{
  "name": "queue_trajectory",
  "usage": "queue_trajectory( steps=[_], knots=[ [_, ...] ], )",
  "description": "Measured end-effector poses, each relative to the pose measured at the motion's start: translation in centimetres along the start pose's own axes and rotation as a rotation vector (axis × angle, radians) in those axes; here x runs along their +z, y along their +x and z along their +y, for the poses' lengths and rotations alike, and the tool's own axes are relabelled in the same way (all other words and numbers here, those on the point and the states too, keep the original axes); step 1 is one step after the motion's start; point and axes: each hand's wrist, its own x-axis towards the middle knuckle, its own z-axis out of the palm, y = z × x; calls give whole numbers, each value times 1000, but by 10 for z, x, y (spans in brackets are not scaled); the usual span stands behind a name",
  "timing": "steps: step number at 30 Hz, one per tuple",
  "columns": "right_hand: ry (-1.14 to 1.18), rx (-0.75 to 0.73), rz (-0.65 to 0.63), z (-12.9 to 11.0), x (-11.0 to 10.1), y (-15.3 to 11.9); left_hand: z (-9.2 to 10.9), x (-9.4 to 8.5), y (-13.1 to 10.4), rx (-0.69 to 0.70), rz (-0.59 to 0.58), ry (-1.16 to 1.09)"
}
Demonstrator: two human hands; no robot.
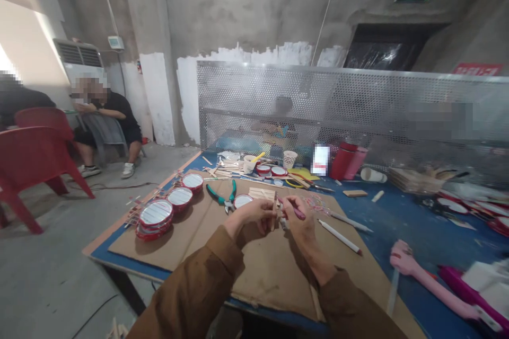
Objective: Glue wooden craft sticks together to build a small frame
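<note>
My left hand is closed around a thin, narrow strip, probably wood, held upright over the cardboard sheet. Just right of it, my right hand grips a pink pen-like tool, its tip close to the strip; I cannot tell whether they touch. Behind my hands lie light wooden sticks and a round, red-rimmed piece with a pale top. Teal-handled pliers rest open to the left. On the right are a white marker and a grey pen-shaped tool.
Red-rimmed round pieces line the left side. Paper cups, a lit phone and a red bottle stand behind. A pink tool lies right. A perforated metal panel borders the table; a person sits far left.
</note>
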Motion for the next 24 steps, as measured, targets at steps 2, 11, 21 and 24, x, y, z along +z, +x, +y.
queue_trajectory(
  steps=[2,11,21,24],
  knots=[
    [7,-2,-11,0,1,0,-1,-1,0,5,-8,-4],
    [-46,8,48,4,0,-1,-3,-1,1,6,8,18],
    [-14,12,-12,3,1,-1,4,2,-3,-17,22,34],
    [-39,18,39,5,0,-1,2,1,-2,-19,18,31]
  ],
)
